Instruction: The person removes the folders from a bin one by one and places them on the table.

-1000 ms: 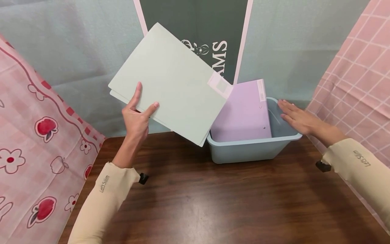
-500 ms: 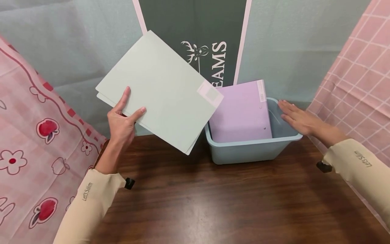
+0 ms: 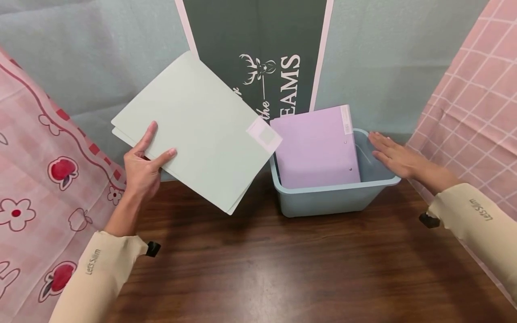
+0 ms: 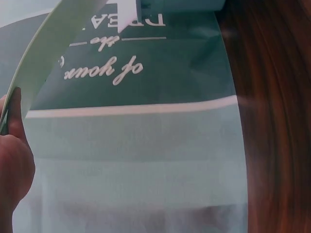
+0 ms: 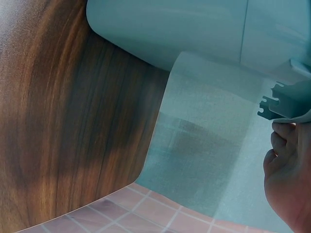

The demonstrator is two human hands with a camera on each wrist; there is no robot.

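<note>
My left hand (image 3: 143,172) holds a pale green folder (image 3: 198,130) by its lower left edge, thumb on the front cover and the other fingers mostly hidden behind. The folder is tilted in the air, with a white label (image 3: 264,133) at its right corner. In the left wrist view part of the folder (image 4: 48,53) rises above the hand. A light blue bin (image 3: 323,202) stands on the table with a purple folder (image 3: 317,148) leaning inside it. My right hand (image 3: 392,154) rests at the bin's right rim, its fingers extended; in the right wrist view it sits just below the rim.
The dark wooden table (image 3: 258,260) runs up to a grey-green cloth backdrop (image 3: 375,67) with a dark printed panel (image 3: 258,27). A pink patterned cloth (image 3: 36,179) hangs at the left and a pink checked cloth (image 3: 476,103) at the right.
My left hand has moved left and down with the green folder, away from the bin, so more of the purple folder and the printed panel shows. My right hand has stayed at the rim.
</note>
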